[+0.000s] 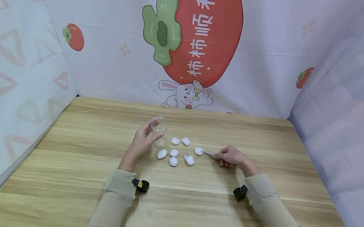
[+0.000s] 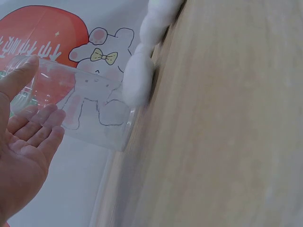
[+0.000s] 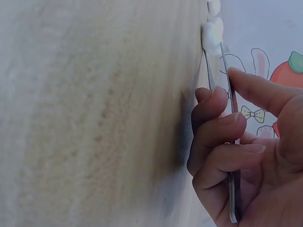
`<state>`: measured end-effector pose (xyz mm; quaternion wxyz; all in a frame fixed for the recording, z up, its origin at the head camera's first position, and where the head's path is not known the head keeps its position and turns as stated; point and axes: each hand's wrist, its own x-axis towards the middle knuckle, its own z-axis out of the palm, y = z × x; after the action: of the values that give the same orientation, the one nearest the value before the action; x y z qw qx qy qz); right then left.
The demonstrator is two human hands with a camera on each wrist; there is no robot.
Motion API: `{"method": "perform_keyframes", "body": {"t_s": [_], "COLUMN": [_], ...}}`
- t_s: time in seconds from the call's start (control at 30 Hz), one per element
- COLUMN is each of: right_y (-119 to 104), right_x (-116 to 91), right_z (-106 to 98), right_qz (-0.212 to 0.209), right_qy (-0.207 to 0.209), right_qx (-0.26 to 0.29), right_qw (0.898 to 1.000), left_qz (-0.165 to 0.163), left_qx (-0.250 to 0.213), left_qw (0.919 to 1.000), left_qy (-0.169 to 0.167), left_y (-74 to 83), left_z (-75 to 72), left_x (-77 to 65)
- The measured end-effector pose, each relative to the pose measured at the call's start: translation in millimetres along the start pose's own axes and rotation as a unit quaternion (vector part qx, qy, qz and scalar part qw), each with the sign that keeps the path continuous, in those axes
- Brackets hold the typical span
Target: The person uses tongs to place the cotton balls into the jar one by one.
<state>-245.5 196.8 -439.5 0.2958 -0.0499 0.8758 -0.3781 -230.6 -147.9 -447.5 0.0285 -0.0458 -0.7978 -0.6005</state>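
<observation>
A clear, wide-mouthed jar stands upright on the table, and my left hand holds it near the top. In the left wrist view the thumb lies on one side of the jar, with the other fingers round its far side. My right hand grips metal tweezers between thumb and curled fingers. The spread tweezer tips reach either side of a white cotton ball, the rightmost of the group. Other cotton balls lie between the jar and the tweezers.
The wooden table ends at a printed cloth backdrop, with more cloth at both sides. A small black camera sits on each wrist, by the left cuff and the right cuff.
</observation>
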Motion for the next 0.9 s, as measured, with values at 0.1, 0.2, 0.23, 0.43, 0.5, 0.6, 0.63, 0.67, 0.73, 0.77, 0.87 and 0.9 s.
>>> {"method": "perform_keyframes", "body": {"t_s": [0.1,0.2,0.23,0.43,0.5,0.6,0.63,0.67,0.73,0.77,0.87,0.9], "right_y": [-0.5,-0.6,-0.5,2.9,5.1,6.4,6.4,6.2,4.9,4.6,3.9,3.6], "right_x": [0.6,1.8,2.1,4.6,4.6,3.3,2.7,2.2,0.4,-0.4,-2.9,-3.6], "right_z": [0.8,1.8,2.1,3.5,2.7,2.0,1.7,1.4,1.7,1.7,1.8,1.9], "right_qz": [0.01,0.019,0.02,0.014,0.003,-0.004,-0.006,-0.006,-0.002,-0.001,-0.004,-0.005], "right_qy": [-0.001,0.007,0.01,0.014,0.006,0.005,0.006,0.008,0.019,0.022,0.028,0.029], "right_qx": [0.001,0.006,0.008,0.041,0.053,0.064,0.066,0.066,0.067,0.067,0.069,0.07], "right_qw": [1.0,1.0,1.0,0.999,0.999,0.998,0.998,0.998,0.998,0.998,0.997,0.997], "left_qz": [-0.004,-0.009,-0.011,-0.023,-0.015,-0.011,-0.008,-0.005,-0.009,-0.009,-0.003,-0.003], "left_qx": [-0.003,-0.008,-0.008,-0.002,-0.002,-0.003,-0.003,-0.001,0.0,0.0,-0.001,-0.002], "left_qw": [1.0,0.9999,0.9999,0.9996,0.9998,0.9999,0.9999,1.0,0.9999,0.9999,0.9999,0.9999], "left_qy": [-0.002,-0.006,-0.008,-0.016,-0.013,-0.01,-0.008,-0.008,-0.009,-0.01,-0.014,-0.015], "left_y": [0.3,3.4,5.3,24.7,19.2,11.2,7.2,5.4,5.2,5.5,1.3,1.5], "left_z": [0.0,-0.3,-0.6,-1.9,-1.4,-1.1,-0.9,-0.8,-0.8,-0.6,0.0,0.0], "left_x": [-0.2,-1.0,-1.6,-9.3,-7.7,-5.1,-3.7,-3.0,-2.3,-2.2,-0.5,-0.7]}}
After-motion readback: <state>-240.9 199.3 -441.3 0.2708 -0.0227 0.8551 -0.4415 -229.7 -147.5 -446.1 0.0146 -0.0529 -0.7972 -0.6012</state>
